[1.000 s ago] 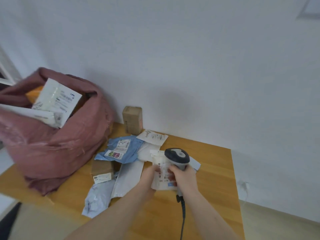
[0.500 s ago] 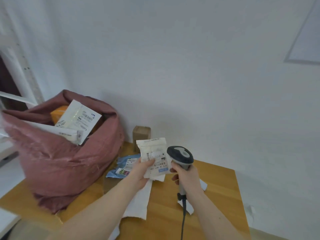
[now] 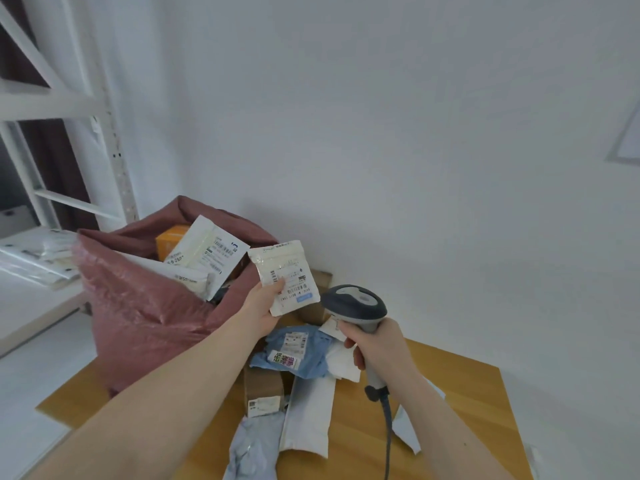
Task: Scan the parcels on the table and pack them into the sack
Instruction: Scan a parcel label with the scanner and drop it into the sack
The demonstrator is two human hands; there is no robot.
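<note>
Head view: left hand pinches a white parcel beside the sack; right hand grips the scanner. Drop it deep inside.

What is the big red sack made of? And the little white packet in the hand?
The sack looks like thin woven plastic: dull red, crinkly, faintly shiny on its folds. The white packet in the left hand seems soft plastic film, wrinkled, with paper-looking labels.

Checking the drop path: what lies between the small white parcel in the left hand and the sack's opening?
In the head view, nothing: the white parcel, held by the left hand, hangs just beside the open pink sack.
</note>
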